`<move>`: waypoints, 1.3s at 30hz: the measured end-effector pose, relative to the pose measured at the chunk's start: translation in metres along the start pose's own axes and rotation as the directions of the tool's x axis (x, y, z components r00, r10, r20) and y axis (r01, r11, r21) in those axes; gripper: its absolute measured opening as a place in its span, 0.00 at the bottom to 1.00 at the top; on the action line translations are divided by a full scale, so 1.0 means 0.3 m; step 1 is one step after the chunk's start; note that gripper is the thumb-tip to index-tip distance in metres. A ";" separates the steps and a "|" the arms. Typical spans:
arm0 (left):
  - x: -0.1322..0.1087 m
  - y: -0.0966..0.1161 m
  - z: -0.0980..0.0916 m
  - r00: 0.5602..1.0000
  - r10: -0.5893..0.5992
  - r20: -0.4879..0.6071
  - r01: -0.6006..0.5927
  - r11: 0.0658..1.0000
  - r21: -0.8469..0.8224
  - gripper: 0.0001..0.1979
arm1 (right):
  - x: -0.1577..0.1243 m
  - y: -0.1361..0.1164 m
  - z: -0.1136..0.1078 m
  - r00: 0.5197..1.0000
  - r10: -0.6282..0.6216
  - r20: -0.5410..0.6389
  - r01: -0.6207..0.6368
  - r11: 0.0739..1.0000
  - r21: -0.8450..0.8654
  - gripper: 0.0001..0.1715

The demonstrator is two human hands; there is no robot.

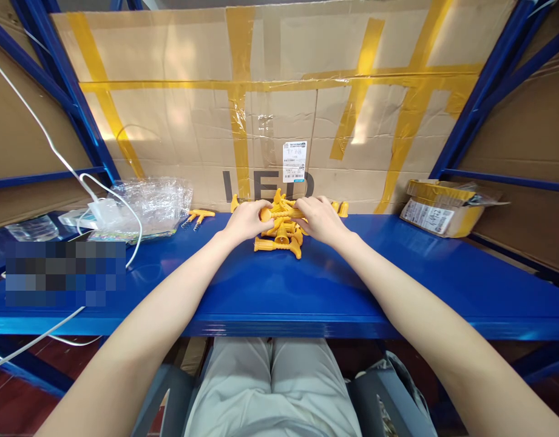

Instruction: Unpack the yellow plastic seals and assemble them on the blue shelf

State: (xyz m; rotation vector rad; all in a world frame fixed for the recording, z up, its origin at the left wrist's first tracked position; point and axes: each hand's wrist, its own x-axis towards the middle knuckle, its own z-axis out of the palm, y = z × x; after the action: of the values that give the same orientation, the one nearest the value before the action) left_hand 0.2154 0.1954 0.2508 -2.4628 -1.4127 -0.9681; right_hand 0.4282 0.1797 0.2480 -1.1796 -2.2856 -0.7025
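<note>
Two hands of yours are up in front of you, both bent and partly closed around one long yellow piece (286,213). Your left hand (247,221) pinches its round end with thumb and fingers. Your right hand (322,218) grips the other end, and its fingers hide that part, so you cannot tell what shape it has there. The long yellow piece lies sideways, from 9 o'clock to 3 o'clock, just above a yellow pile (283,232) on the blue worktop (270,291).

Think of the yellow pile as the middle of a clock, with 12 o'clock away from you. At 6 o'clock, close by the pile, one yellow handle (277,244) lies on its side. At 2 o'clock, past your right hand, sit some small yellow parts (343,209). At 9 o'clock, past your left hand, are two yellow corkscrews (201,214) with curly metal tips. Farther out that way is crinkly clear plastic (156,200). At 3 o'clock, well apart, stands a taped cardboard box (427,216).
</note>
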 end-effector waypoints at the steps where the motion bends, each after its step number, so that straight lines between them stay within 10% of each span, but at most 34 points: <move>1: -0.001 -0.001 0.000 1.000 0.000 0.002 0.000 1.000 0.009 0.21 | -0.001 0.001 0.002 1.000 -0.003 0.016 0.003 1.000 0.017 0.09; 7: -0.003 -0.008 0.006 0.999 0.023 0.034 -0.027 0.994 0.102 0.20 | -0.002 -0.011 0.001 0.988 -0.004 0.157 -0.002 0.999 0.043 0.11; 27: -0.003 -0.036 0.001 0.999 -0.041 0.021 0.039 0.993 0.109 0.20 | -0.003 -0.004 -0.002 0.993 0.027 0.113 -0.032 0.998 0.047 0.12; 34: -0.004 -0.084 -0.011 0.991 -0.136 -0.008 0.136 0.977 0.161 0.17 | -0.011 0.097 0.029 0.970 0.242 -0.008 -0.240 0.963 0.127 0.11; 39: 0.005 -0.121 -0.016 0.961 -0.260 -0.095 0.269 0.957 0.109 0.17 | -0.031 0.212 0.091 0.859 0.502 -0.097 -0.469 0.850 0.242 0.09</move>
State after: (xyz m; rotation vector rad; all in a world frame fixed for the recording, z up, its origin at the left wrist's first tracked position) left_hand 0.1841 0.2144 0.2488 -2.1626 -1.7505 -0.9840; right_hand 0.4816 0.2232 0.2359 -1.4619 -1.7651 -0.3333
